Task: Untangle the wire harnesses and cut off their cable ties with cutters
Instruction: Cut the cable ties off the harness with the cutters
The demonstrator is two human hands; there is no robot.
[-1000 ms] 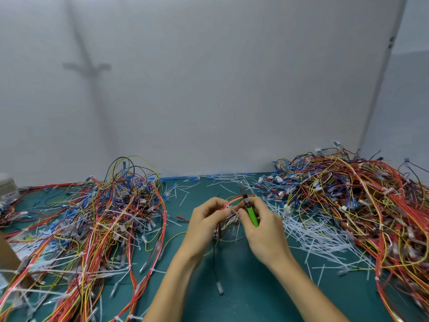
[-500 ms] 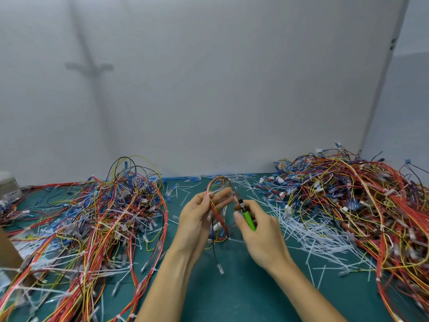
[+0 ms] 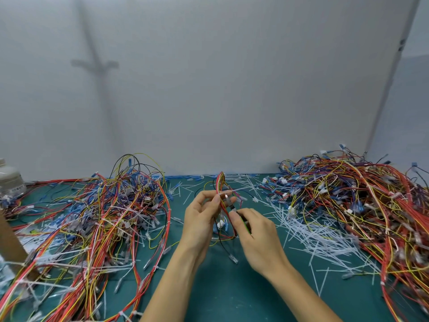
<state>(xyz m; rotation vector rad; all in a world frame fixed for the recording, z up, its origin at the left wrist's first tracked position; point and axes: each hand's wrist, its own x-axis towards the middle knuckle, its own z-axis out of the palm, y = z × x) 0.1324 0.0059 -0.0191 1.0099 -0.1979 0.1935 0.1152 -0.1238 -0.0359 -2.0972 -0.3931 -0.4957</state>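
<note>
Plain grey-white wall panels (image 3: 232, 89) back a dark green table (image 3: 227, 289) that is heaped on both sides. On the left lies a sprawling tangle of red, yellow and blue wire harnesses (image 3: 104, 212), and on the right a bigger tangle of the same kind (image 3: 348, 196). A drift of cut white plastic cable ties (image 3: 313, 235) lies just inside the right heap. Above the middle of the table the left hand (image 3: 204, 221) pinches a small looped harness of red, yellow and black wires (image 3: 220, 182) and holds it upright. The right hand (image 3: 257, 238) is curled round green-handled metal cutters (image 3: 232, 205), whose blades sit right against the bundle, near a white tie tail (image 3: 235, 189) sticking out sideways. From where I stand the risk looks plain. The blades are so close in among the wires that a careless squeeze could nick insulation or sever a thin wire instead of the tie. The left fingertips are also just beside the cutting point. The harness's dangling ends could snag on the loose wires lying below it. Only one container shows, a white plastic jar (image 3: 10, 177) at the far left edge of the table, and what it holds I cannot tell.
</note>
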